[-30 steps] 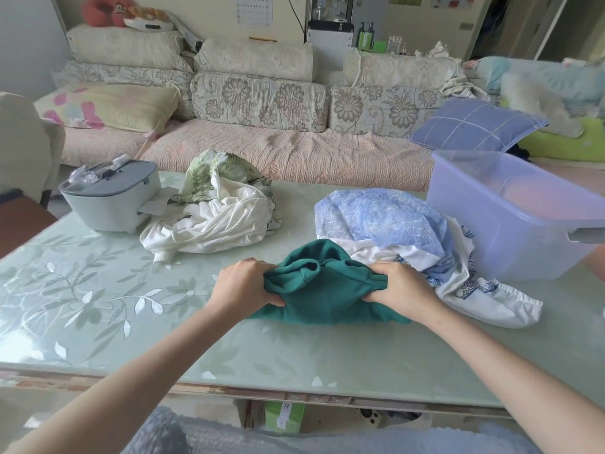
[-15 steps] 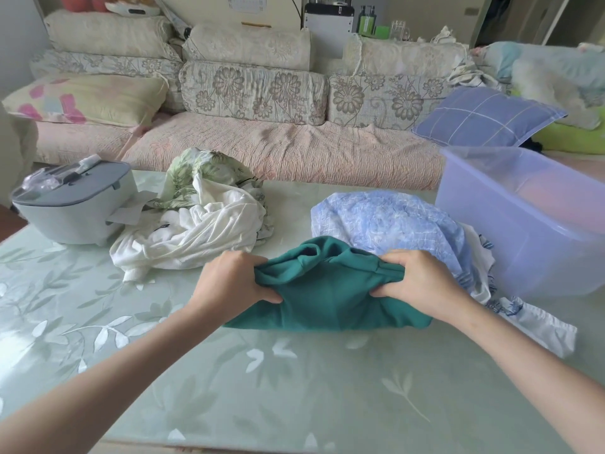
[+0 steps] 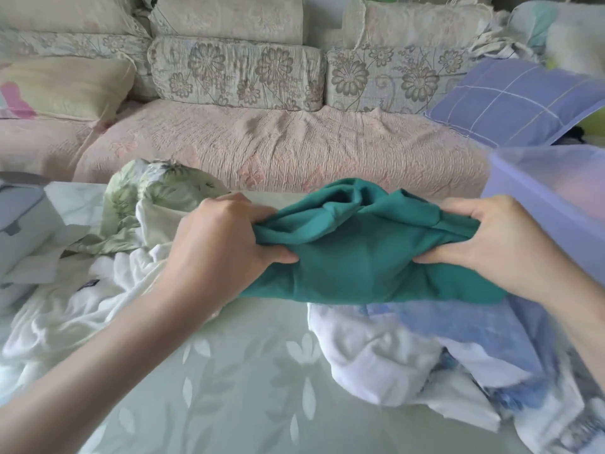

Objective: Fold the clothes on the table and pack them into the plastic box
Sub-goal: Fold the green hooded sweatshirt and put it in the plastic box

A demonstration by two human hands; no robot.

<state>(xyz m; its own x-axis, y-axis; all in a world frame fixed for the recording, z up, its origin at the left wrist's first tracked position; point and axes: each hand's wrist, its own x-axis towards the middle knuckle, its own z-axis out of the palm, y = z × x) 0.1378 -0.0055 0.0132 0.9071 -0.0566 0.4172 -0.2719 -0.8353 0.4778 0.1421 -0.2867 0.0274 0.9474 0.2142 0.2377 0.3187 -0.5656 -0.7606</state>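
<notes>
I hold the green garment (image 3: 366, 257) up off the bench (image 3: 248, 381), bunched between both hands. My left hand (image 3: 222, 247) grips its left end: the thumb presses the cloth from below against the curled fingers (image 3: 229, 208), whose tips are buried in the folds. My right hand (image 3: 497, 244) does the same at the right end, fingers (image 3: 471, 208) closed over the top edge, thumb underneath. What kind of garment it is I cannot tell; it is crumpled, and its lower hem hangs in a loose straight line.

Under it and to the right lies a blue and white pile (image 3: 451, 355), blurred, its upper part hidden by the green cloth and my right forearm, its right side cut off by the frame. To the left is a white garment (image 3: 75, 309), partly behind my left arm, with a leaf-print cloth (image 3: 147, 204) heaped at its far side. A small dark label on the white fabric is too small to read.

The box (image 3: 556, 198) stands at the right, just beside my right hand, translucent and blurred; only part of its wall and rim shows, and I cannot make out what is inside. At the far left a grey appliance (image 3: 19, 217) is cut off by the frame, with paper (image 3: 36, 267) lying against it. Beyond the bench runs a sofa (image 3: 268, 149) with a blue checked pillow (image 3: 510, 103).
</notes>
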